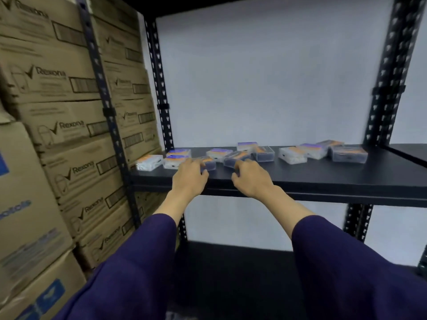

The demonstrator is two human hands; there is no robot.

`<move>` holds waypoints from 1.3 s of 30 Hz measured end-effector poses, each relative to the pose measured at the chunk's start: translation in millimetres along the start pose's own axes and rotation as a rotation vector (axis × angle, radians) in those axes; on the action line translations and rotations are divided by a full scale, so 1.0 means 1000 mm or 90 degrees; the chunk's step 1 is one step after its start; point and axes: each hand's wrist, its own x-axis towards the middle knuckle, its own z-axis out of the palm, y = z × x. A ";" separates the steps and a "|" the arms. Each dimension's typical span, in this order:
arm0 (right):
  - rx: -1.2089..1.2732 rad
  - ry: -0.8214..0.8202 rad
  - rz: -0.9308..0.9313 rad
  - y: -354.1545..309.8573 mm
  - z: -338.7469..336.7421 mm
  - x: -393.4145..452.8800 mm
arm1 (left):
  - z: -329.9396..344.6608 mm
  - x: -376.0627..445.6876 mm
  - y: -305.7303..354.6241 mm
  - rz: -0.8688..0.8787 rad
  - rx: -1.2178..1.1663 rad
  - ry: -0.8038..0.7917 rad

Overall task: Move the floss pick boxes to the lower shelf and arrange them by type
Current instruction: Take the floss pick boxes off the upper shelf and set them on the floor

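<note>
Eleven floss pick boxes (292,154), two hands (190,175)

One head-worn view, facing the rack

A single wide-angle camera on the person's head looks forward and slightly down, close to a black shelf (300,179) at about arm's reach. Cardboard cartons (57,112) fill its left edge; both sleeved forearms enter from below

Box labels (309,147) are too blurred to read. Both hands' fingertips (203,168) hide behind curled knuckles; grip's unclear.
</note>
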 end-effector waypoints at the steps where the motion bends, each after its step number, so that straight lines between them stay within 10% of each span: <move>1: 0.000 0.004 0.003 0.003 0.004 0.007 | 0.005 0.006 -0.002 0.010 -0.010 0.003; 15: 0.051 -0.051 -0.009 0.044 0.052 0.076 | 0.069 0.053 -0.039 -0.001 -0.022 0.078; 26: 0.014 0.243 -0.073 0.055 0.037 0.039 | 0.062 0.030 -0.015 0.071 0.079 0.115; 33: 0.118 -0.071 0.032 0.070 0.020 0.042 | 0.052 0.049 0.003 0.047 0.107 -0.017; 39: 0.133 -0.062 0.054 0.068 0.019 0.033 | 0.050 0.047 0.009 0.018 0.081 -0.101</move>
